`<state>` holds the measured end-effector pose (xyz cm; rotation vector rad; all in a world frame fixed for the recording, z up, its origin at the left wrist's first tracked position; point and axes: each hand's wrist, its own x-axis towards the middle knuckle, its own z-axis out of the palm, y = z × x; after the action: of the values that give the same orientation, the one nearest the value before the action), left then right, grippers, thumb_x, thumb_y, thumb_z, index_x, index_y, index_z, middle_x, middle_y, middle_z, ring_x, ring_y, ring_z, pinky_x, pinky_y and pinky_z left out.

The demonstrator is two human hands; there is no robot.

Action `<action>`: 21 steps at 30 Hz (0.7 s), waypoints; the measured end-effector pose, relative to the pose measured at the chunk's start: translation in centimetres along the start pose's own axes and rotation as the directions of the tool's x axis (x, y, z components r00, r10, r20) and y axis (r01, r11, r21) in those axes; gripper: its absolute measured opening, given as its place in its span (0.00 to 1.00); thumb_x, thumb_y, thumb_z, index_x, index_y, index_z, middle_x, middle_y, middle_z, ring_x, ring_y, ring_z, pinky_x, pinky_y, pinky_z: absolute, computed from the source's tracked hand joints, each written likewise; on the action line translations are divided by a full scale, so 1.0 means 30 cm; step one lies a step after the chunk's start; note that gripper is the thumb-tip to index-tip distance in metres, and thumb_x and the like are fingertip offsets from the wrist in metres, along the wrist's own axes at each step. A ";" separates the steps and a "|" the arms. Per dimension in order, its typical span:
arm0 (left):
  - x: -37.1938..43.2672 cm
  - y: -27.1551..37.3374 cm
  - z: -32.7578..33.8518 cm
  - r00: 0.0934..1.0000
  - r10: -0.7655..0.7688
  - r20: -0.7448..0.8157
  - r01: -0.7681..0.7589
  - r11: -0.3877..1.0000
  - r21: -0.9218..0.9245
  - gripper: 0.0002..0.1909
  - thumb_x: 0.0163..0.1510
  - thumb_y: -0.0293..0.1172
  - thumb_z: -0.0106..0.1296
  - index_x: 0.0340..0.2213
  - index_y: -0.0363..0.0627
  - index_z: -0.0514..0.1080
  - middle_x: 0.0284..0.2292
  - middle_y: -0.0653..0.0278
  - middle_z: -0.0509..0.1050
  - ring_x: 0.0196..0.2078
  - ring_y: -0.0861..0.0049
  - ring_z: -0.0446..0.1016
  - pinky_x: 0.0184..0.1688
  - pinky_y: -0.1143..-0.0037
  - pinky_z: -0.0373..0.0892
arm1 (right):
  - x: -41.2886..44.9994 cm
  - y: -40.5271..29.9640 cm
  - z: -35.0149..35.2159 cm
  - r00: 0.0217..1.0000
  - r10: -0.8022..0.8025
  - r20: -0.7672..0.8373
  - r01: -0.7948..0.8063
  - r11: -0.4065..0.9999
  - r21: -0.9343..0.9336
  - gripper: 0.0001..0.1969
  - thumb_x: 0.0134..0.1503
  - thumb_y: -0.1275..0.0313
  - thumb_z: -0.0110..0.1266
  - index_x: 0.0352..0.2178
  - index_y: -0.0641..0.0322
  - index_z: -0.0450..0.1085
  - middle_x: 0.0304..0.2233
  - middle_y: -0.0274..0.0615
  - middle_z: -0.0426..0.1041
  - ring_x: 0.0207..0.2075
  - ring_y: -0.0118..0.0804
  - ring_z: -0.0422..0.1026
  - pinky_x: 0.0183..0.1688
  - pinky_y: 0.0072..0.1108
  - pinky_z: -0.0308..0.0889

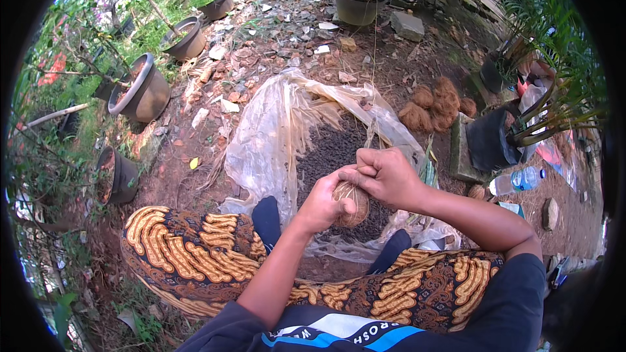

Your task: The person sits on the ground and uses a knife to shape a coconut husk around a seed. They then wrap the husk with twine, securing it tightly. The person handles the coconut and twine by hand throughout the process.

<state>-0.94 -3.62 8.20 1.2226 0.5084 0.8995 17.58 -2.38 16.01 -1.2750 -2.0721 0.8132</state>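
Observation:
My left hand [325, 203] is closed around a ball of brown coconut fibre [353, 210] wound with pale string. Just up and to the right of the ball, my right hand [386, 173] pinches the string [374, 129] in a closed fist, its fingers meeting those of my left hand. A thin length of string runs upward from there. Beneath both hands lies a crumpled clear plastic sheet [259, 132] holding dark granular growing medium [332, 149].
Loose coconut fibre clumps [433, 107] lie at the right, near a concrete block [457, 156], a black potted plant [491, 134] and a water bottle [518, 181]. Potted plants [142, 88] line the left. Rubble [293, 14] covers ground ahead.

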 end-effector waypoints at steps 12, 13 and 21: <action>0.005 0.049 0.066 0.852 -0.354 -0.387 0.411 0.908 0.075 0.54 0.59 0.77 0.17 0.48 0.35 0.73 0.42 0.59 0.77 0.45 0.78 0.74 0.51 0.75 0.69 | 0.010 -0.008 -0.019 0.964 -0.256 -0.072 0.247 0.963 -0.108 0.22 0.58 0.67 0.63 0.19 0.62 0.57 0.15 0.45 0.59 0.17 0.50 0.63 0.22 0.34 0.59; 0.002 0.047 0.065 0.871 -0.343 -0.353 0.392 0.917 0.075 0.54 0.58 0.77 0.17 0.48 0.35 0.73 0.42 0.59 0.77 0.45 0.78 0.74 0.52 0.75 0.69 | 0.008 -0.005 -0.017 0.967 -0.241 -0.084 0.231 0.967 -0.111 0.22 0.58 0.66 0.63 0.19 0.62 0.57 0.15 0.45 0.60 0.17 0.50 0.63 0.22 0.34 0.59; -0.019 0.075 0.023 0.989 -0.113 -0.100 0.133 0.967 0.217 0.27 0.59 0.49 0.60 0.49 0.39 0.70 0.42 0.65 0.76 0.44 0.81 0.73 0.51 0.76 0.69 | -0.006 0.045 0.036 0.995 -0.066 -0.076 0.058 0.993 -0.105 0.24 0.59 0.60 0.62 0.18 0.62 0.59 0.14 0.45 0.63 0.16 0.51 0.65 0.21 0.35 0.60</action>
<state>-1.44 -4.31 10.47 1.3432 0.7640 0.8076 17.62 -2.27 14.26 -1.2689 -2.1024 0.6252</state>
